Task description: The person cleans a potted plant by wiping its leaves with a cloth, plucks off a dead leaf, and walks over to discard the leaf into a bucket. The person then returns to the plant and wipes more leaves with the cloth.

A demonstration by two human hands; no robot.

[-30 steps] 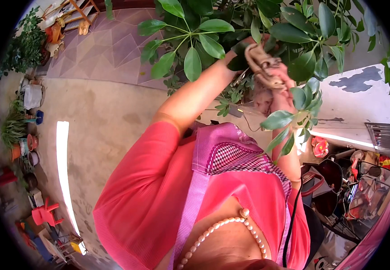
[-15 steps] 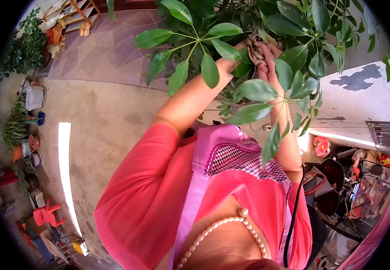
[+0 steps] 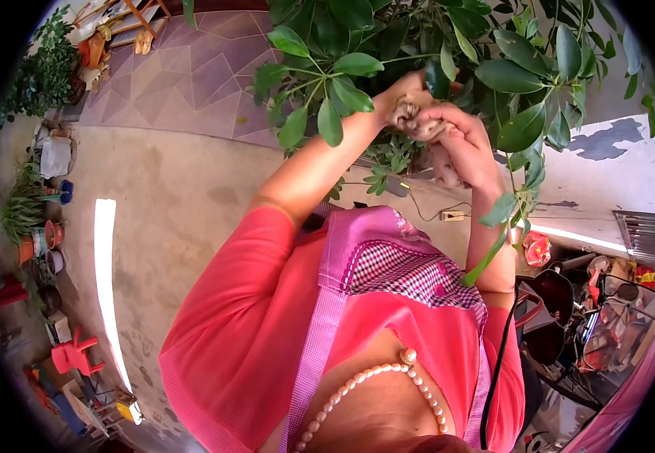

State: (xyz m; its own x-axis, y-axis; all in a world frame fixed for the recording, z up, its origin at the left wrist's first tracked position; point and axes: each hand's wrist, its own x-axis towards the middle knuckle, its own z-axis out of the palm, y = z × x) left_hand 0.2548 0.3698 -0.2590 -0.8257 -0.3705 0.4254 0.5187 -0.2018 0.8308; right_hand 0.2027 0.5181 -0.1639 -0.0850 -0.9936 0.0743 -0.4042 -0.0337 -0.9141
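A crumpled beige-and-brown cloth point(image 3: 418, 127) is bunched between my two hands among the leaves of a large potted-type plant point(image 3: 524, 78). My right hand point(image 3: 469, 143) is closed on the cloth, its fingers bent toward my left hand, and a loose end of the cloth hangs below the palm. Against the other side of the bundle, my left hand point(image 3: 409, 89) is closed on it too, with its fingertips partly hidden by a dark green leaf point(image 3: 437, 80). Broad glossy leaves surround both wrists.
A cable with a power strip point(image 3: 453, 216) lies on the floor beyond the apron. At right are a red bag point(image 3: 536, 249) and a cluttered wire basket point(image 3: 622, 325). Flowerpots point(image 3: 54, 234) and a red chair point(image 3: 77, 353) line the left side.
Both hands have come down and toward me with the cloth, the right wrist turning outward. The leafy branch that was before my right forearm has swung right, and leaves on the left shifted.
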